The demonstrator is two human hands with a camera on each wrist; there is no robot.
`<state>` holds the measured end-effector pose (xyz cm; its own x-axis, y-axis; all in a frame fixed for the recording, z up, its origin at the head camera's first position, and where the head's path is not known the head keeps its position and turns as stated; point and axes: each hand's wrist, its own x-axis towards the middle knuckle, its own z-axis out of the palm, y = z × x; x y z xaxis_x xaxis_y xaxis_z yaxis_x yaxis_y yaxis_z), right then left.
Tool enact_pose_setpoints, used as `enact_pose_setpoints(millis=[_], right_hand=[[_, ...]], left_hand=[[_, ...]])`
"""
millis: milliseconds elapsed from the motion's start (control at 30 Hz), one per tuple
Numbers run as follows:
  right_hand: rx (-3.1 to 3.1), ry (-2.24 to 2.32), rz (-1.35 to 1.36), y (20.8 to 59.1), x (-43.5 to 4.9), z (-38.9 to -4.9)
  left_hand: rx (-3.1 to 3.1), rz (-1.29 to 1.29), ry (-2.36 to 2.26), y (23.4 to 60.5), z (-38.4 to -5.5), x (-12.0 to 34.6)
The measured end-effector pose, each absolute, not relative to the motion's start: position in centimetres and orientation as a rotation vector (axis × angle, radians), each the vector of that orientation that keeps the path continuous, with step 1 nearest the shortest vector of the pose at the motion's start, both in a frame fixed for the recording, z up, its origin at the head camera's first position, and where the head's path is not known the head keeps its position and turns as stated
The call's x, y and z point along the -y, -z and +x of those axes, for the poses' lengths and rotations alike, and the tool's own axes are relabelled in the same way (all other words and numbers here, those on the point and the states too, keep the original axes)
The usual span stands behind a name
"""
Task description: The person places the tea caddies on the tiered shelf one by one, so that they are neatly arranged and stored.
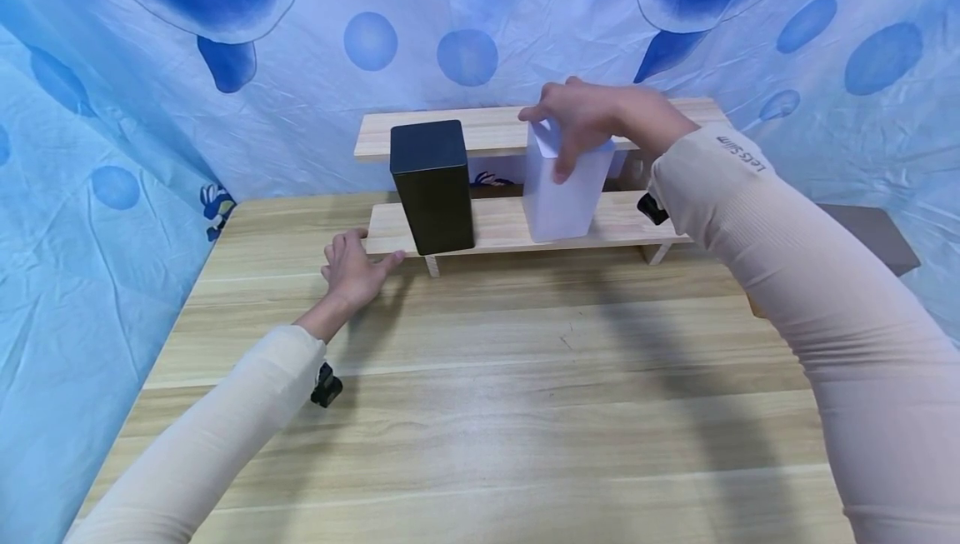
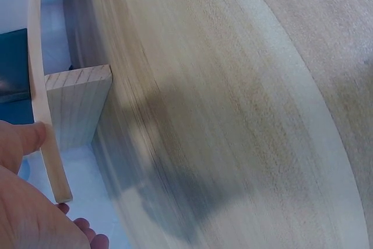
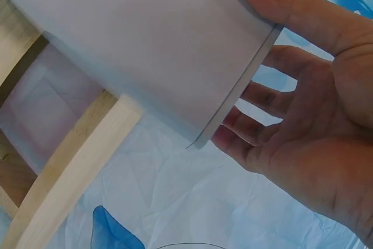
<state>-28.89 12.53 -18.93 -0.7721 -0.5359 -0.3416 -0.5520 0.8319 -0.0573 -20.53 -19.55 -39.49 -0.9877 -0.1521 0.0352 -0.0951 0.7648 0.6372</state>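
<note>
A two-tier wooden shelf stands at the back of the table. At the left end of its lower board, my left hand holds the edge, the thumb against the board and the fingers around its end. My right hand grips a white box near its top, thumb in front and fingers behind. In the right wrist view the thumb lies across the face of the white box. The box stands upright on the lower board. To its left a black box stands on the same board.
The shelf's upper board runs behind the boxes. A grey-topped box sits at the table's right side, partly hidden by my right arm. A blue curtain with whale prints hangs behind the wooden table.
</note>
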Motion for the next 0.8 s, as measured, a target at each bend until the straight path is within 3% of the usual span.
enact_pose_setpoints(millis=[800], right_hand=[[-2.689, 0.070, -0.792, 19.38, -12.90, -28.62]], left_hand=[[2.865, 0.203, 1.037, 39.34, -20.49, 19.62]])
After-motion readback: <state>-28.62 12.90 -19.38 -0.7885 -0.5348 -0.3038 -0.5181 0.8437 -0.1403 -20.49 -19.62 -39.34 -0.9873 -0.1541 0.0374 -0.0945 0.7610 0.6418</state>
